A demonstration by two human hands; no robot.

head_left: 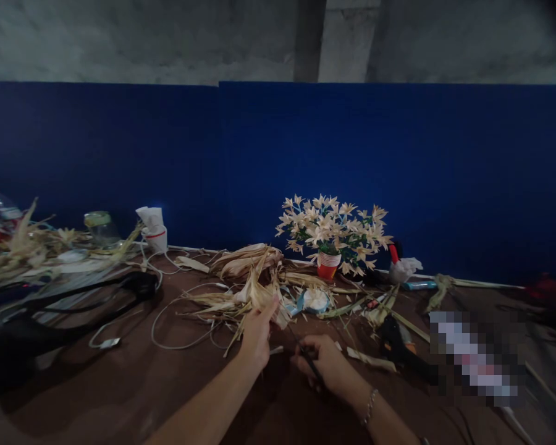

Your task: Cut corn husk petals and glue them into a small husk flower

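Observation:
My left hand (256,337) pinches a strip of dried corn husk (265,295) at the near edge of a husk pile (245,269) on the brown table (120,383). My right hand (327,364), with a bracelet at the wrist, is closed round dark scissors (306,352) whose blades point up toward the husk. Behind the pile stands a red and white cup (328,264) filled with pale husk flowers (331,228).
A black glue gun (398,346) lies right of my right hand. White cables (176,321) loop left of the husks. A white device (154,232), a glass jar (101,227), black straps (74,303) and more husks crowd the left. A blue wall panel (278,161) backs the table.

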